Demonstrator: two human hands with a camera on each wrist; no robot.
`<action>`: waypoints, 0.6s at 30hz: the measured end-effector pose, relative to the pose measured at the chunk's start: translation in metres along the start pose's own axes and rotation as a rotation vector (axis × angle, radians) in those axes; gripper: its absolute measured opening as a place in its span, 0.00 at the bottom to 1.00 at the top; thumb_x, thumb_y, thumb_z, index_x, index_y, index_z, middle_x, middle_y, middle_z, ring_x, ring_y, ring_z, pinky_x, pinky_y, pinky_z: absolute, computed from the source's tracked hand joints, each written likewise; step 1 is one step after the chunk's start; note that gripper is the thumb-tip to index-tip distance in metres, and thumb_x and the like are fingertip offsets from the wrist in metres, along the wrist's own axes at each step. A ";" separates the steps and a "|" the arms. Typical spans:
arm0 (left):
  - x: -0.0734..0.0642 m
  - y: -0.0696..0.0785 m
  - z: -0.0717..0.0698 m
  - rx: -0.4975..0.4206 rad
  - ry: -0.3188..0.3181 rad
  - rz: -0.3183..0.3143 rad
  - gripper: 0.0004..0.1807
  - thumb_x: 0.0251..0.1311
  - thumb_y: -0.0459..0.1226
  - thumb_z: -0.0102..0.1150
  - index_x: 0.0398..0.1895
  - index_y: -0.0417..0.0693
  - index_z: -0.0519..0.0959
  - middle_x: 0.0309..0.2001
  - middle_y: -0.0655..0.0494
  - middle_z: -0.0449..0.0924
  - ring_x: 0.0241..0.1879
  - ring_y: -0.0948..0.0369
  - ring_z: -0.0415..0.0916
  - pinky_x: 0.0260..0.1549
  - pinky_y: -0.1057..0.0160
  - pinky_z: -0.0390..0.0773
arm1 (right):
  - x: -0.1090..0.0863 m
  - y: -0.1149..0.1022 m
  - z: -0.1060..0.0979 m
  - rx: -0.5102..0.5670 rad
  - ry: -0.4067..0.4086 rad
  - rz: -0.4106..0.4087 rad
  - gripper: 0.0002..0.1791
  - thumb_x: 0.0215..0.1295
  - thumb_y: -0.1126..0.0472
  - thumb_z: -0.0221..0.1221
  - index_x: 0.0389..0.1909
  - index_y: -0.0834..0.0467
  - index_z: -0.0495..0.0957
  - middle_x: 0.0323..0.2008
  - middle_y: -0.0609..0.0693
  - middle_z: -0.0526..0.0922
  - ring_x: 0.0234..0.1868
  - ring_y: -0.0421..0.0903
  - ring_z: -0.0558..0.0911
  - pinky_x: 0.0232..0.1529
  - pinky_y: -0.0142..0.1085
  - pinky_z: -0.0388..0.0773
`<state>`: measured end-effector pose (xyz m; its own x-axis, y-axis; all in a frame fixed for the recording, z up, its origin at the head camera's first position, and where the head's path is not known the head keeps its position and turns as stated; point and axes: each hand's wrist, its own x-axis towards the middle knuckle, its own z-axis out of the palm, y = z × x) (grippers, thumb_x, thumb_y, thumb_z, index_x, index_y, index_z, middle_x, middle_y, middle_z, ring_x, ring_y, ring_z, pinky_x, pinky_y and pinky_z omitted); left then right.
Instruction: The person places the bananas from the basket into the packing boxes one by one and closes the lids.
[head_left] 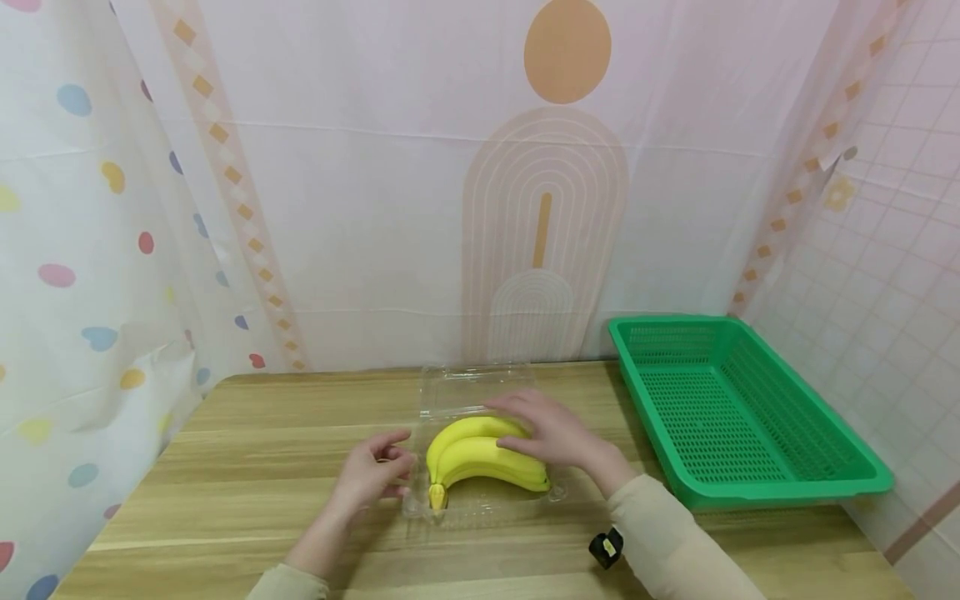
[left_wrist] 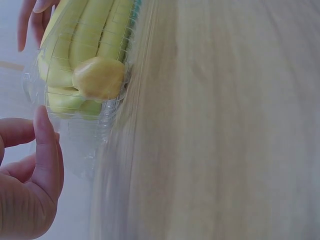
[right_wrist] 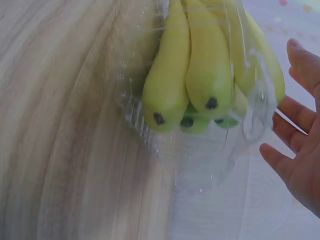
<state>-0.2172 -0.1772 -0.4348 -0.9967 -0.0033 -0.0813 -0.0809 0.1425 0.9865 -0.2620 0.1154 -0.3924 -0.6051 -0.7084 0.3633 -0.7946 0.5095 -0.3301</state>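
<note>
A bunch of yellow bananas [head_left: 480, 454] lies in a clear plastic clamshell container [head_left: 491, 518], its hinged lid [head_left: 472, 390] raised at the back. The stem end points to the front left; dark tips [right_wrist: 211, 103] show at the other end in the right wrist view. My left hand [head_left: 372, 473] is beside the container's left edge with bent, relaxed fingers; its thumb [left_wrist: 46, 155] comes close to the rim, and contact is unclear. Over the bananas' right end, my right hand [head_left: 551, 429] has its fingers spread. In the right wrist view it is beside them, gripping nothing.
A green perforated basket [head_left: 787, 488] stands on the wooden table [head_left: 277, 450] at the right. Patterned curtains [head_left: 360, 208] hang behind the table and along both sides. A small black object [head_left: 606, 547] is beside my right sleeve.
</note>
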 end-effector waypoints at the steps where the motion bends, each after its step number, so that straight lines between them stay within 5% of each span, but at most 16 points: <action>1: 0.000 0.000 0.000 0.000 0.000 0.000 0.26 0.63 0.24 0.60 0.65 0.29 0.69 0.39 0.46 0.74 0.32 0.57 0.77 0.23 0.63 0.85 | -0.002 0.001 -0.001 0.014 0.013 0.011 0.31 0.66 0.53 0.64 0.68 0.55 0.70 0.63 0.52 0.76 0.63 0.52 0.73 0.67 0.50 0.68; 18: 0.000 0.001 0.001 -0.008 -0.002 -0.004 0.26 0.64 0.23 0.58 0.65 0.29 0.69 0.39 0.46 0.73 0.31 0.57 0.76 0.23 0.63 0.85 | -0.026 0.017 -0.001 0.170 0.164 0.146 0.31 0.64 0.60 0.66 0.67 0.59 0.71 0.61 0.54 0.78 0.63 0.57 0.73 0.65 0.57 0.67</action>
<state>-0.2171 -0.1765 -0.4341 -0.9963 -0.0019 -0.0855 -0.0849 0.1345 0.9873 -0.2599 0.1436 -0.4068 -0.7236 -0.5376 0.4329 -0.6871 0.5015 -0.5257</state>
